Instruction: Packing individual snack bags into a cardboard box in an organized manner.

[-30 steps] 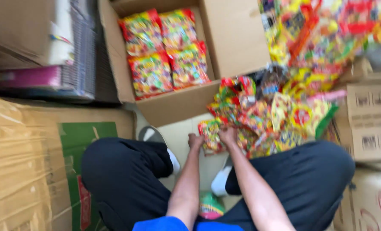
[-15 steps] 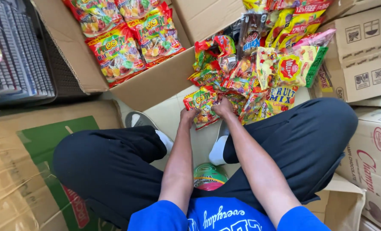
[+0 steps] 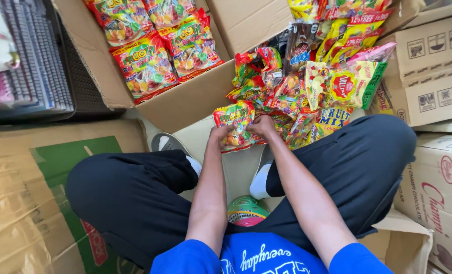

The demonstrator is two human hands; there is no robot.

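Observation:
I sit cross-legged on the floor in dark trousers. Both hands hold one red and yellow candy bag (image 3: 234, 122) in front of my knees. My left hand (image 3: 220, 135) grips its lower left edge. My right hand (image 3: 260, 125) grips its right side. Just beyond lies a heap of colourful candy bags (image 3: 312, 83). An open cardboard box (image 3: 185, 99) ahead to the left holds several matching red and yellow bags (image 3: 147, 63).
Stacked cardboard cartons (image 3: 431, 76) stand on the right. A flattened brown and green carton (image 3: 43, 177) lies on the left. A dark crate (image 3: 43, 71) sits at the upper left. A round green and pink item (image 3: 246, 210) lies between my legs.
The view has swung downward and nearer, so the box slid up and left. Both hands stay closed on the same candy bag at the foot of the heap.

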